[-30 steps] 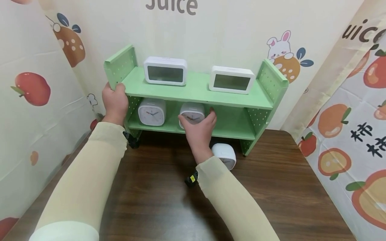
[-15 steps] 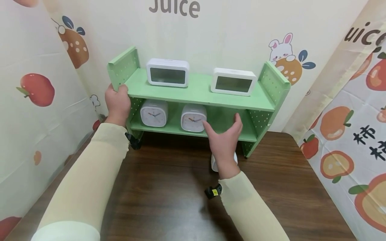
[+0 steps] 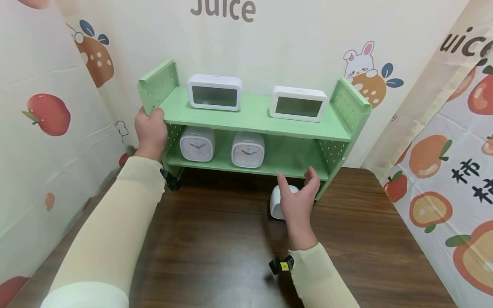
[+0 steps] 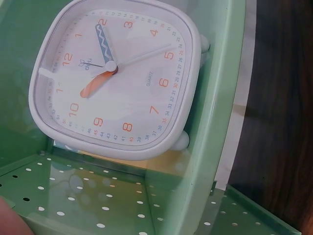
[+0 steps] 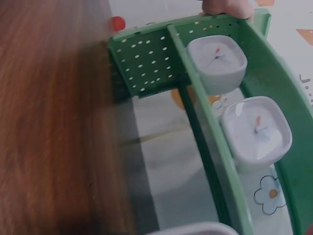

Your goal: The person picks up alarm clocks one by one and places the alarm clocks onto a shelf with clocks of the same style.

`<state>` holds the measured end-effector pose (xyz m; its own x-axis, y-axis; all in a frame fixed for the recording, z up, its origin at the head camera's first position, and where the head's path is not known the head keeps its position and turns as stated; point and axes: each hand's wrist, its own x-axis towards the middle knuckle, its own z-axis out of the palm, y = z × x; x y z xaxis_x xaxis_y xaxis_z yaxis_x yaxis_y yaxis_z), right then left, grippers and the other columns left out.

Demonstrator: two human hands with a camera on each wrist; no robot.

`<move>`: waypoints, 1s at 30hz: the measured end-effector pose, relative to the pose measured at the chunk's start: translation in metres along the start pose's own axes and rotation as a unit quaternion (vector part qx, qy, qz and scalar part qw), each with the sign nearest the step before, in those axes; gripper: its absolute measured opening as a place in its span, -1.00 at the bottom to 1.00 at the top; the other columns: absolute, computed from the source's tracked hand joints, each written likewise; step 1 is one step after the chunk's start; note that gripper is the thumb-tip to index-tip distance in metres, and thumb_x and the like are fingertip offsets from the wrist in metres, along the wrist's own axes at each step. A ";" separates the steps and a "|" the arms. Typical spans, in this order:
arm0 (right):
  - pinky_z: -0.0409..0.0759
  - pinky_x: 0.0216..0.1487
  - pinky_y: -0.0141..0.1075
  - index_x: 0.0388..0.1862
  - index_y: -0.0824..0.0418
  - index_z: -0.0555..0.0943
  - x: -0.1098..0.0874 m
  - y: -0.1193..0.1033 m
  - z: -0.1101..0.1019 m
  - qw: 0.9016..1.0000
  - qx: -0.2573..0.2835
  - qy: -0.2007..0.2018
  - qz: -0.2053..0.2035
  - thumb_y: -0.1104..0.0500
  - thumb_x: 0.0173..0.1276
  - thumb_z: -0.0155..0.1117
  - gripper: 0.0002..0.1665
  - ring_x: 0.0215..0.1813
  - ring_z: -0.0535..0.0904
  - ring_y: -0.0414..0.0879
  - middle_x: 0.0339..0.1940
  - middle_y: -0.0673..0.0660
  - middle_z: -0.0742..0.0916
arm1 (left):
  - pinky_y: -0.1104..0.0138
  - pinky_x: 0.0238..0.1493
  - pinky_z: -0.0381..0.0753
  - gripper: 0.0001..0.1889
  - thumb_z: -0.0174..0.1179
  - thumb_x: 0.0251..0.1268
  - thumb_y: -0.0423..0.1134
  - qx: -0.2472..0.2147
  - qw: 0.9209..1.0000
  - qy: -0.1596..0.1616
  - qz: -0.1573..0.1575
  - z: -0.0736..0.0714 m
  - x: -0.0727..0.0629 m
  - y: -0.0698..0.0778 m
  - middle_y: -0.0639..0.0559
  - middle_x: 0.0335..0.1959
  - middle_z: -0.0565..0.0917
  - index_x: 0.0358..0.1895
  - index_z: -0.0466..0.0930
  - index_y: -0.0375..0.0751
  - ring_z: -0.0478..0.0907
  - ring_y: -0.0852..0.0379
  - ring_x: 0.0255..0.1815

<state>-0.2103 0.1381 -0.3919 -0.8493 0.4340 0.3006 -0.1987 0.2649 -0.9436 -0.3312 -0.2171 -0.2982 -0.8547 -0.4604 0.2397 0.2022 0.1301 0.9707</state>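
Note:
In the head view my left hand [image 3: 151, 132] grips the left side panel of a green two-tier shelf [image 3: 254, 114]. Fingers and thumb of my right hand [image 3: 300, 205] are spread, holding nothing. Just beside it a white alarm clock [image 3: 275, 204] sits on the table, partly hidden by the hand; its upper edge [image 5: 195, 229] shows at the bottom of the right wrist view. On the lower tier stand two white alarm clocks, a left one [image 3: 197, 145] and a middle one [image 3: 248, 150]. One clock face [image 4: 137, 98] fills much of the left wrist view.
Two white digital clocks, a left one [image 3: 215, 95] and a right one [image 3: 298, 105], stand on the upper tier. Beneath the shelf lies a dark wooden table [image 3: 215, 239]. Fruit-printed curtains [image 3: 300, 30] hang behind and at both sides.
My right hand has let go of the middle clock on the lower tier, then moved right and down to the clock on the table. My left hand keeps its grip on the shelf.

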 end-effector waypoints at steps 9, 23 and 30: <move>0.14 0.48 0.02 0.57 0.32 0.12 -0.012 0.024 -0.008 0.998 -0.047 0.027 -0.021 -0.05 0.38 0.43 0.02 0.53 0.16 0.07 0.50 0.29 0.28 | 0.33 0.29 0.35 -0.57 -0.13 0.54 -0.15 0.000 1.000 -0.004 0.005 0.000 -0.001 0.000 -0.03 0.23 0.60 0.33 0.50 -0.18 0.46 0.18 0.19; 0.19 0.48 0.09 0.61 0.30 0.06 -0.023 0.052 -0.010 0.995 -0.087 0.024 0.027 -0.10 0.26 0.55 0.19 0.54 0.15 0.15 0.54 0.30 0.23 | 0.31 0.33 0.32 -0.55 -0.13 0.56 -0.12 0.002 1.000 -0.012 -0.009 0.000 -0.001 0.001 -0.02 0.28 0.57 0.39 0.46 -0.14 0.43 0.18 0.23; 0.21 0.45 0.14 0.61 0.30 0.05 -0.022 0.061 -0.006 0.994 -0.079 0.006 0.082 -0.12 0.19 0.60 0.26 0.52 0.17 0.21 0.55 0.33 0.20 | 0.32 0.32 0.30 -0.54 -0.13 0.55 -0.10 0.011 1.000 -0.008 -0.013 -0.001 0.001 -0.001 0.01 0.28 0.56 0.37 0.47 -0.12 0.40 0.18 0.22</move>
<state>-0.2008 0.1501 -0.4551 -0.8575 0.4926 0.1481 0.0207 0.3208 -0.9469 -0.3319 -0.2186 -0.2984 -0.8675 -0.4489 0.2143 0.1694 0.1385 0.9758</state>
